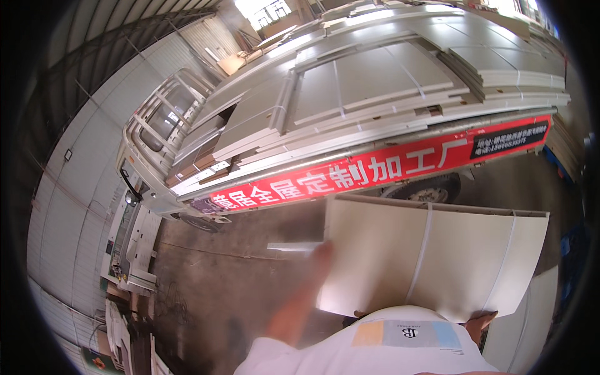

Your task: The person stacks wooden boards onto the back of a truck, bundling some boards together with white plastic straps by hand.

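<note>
In front of me a strapped bundle of pale cream boards [375, 256] is tilted, its broad face toward my body and two light straps around it. My right hand [481, 321] grips its lower edge near the right corner, fingers curled onto the face. My left forearm reaches up to the bundle's left edge. There my left hand [322, 250] is smeared by motion, so its fingers and any contact are unclear. Another small skin-coloured shape [360, 314] shows at the lower left edge; my white shirt [400, 337] hides the rest of it, and I cannot tell what it is.
Beyond the bundle stands a flatbed truck with a red side banner [350, 169], loaded with strapped board stacks [375, 81]. A wheel [431, 189] sits behind the bundle's top edge. Scrap boards [119, 331] lean by the left wall. A pale strip [290, 247] lies on the concrete floor [231, 287].
</note>
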The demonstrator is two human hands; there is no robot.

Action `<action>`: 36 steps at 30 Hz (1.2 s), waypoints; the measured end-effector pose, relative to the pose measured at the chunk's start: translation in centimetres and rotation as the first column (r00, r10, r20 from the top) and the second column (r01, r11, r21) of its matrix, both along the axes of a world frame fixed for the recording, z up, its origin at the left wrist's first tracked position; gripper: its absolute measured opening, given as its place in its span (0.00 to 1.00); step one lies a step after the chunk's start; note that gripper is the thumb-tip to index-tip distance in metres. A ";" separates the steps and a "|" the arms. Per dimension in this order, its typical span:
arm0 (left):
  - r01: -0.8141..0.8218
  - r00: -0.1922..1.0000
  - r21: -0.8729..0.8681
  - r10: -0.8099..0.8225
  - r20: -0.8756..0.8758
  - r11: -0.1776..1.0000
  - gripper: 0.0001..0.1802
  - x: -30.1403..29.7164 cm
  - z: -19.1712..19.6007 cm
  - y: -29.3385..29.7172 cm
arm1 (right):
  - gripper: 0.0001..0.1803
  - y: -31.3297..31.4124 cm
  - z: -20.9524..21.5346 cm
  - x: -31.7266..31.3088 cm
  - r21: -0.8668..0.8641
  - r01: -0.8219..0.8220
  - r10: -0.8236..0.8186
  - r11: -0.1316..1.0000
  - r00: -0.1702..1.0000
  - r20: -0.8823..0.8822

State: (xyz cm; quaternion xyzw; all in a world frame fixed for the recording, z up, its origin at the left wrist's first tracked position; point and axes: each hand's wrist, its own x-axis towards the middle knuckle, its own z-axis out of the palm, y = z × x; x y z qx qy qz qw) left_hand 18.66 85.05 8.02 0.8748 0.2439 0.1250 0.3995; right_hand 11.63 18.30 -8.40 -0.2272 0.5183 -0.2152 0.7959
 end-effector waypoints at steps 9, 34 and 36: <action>-0.121 0.771 -0.835 0.580 0.261 0.537 0.23 0.8 1.4 12.6 | 0.37 15.5 12.6 17.5 -0.037 -0.112 0.118 0.993 0.968 0.222; 0.230 0.911 0.829 -0.411 0.000 0.509 0.33 26.9 30.3 33.2 | 0.15 43.6 37.7 46.0 -0.916 -0.338 0.792 0.214 0.609 -0.040; 0.171 0.923 0.850 -0.383 0.039 0.499 0.34 26.8 29.4 33.4 | 0.07 42.1 38.2 47.5 -0.981 -0.172 0.724 0.086 0.688 -0.057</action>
